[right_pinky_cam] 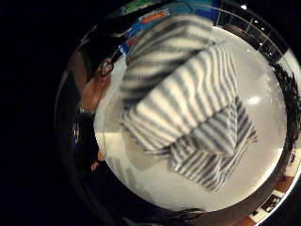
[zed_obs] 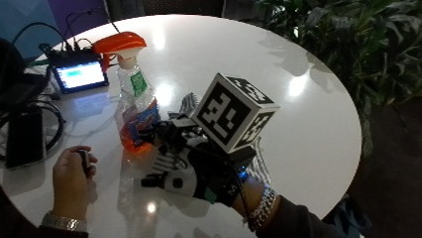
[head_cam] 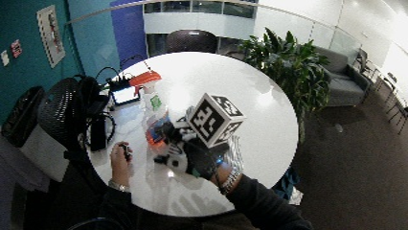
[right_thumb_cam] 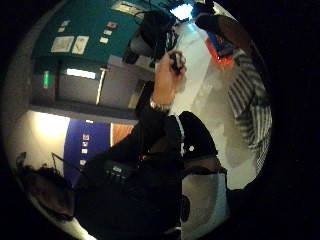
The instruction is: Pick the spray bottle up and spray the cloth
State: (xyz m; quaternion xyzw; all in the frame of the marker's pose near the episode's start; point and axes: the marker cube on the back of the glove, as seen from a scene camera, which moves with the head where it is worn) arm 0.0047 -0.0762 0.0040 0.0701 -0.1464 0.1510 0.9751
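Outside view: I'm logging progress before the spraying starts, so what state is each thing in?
spray bottle: upright on the table, not lifted.
striped cloth: folded, lying on the table.
gloved right hand: beside the bottle; grip unclear.
bare hand: holds a small dark object.

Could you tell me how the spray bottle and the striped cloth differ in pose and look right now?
The spray bottle stands upright on the table, while the cloth lies folded and flat.

The spray bottle is clear with an orange trigger head and orange liquid low inside; the cloth is grey and white striped.

Both sit on the white round table, close to the gloved right hand.
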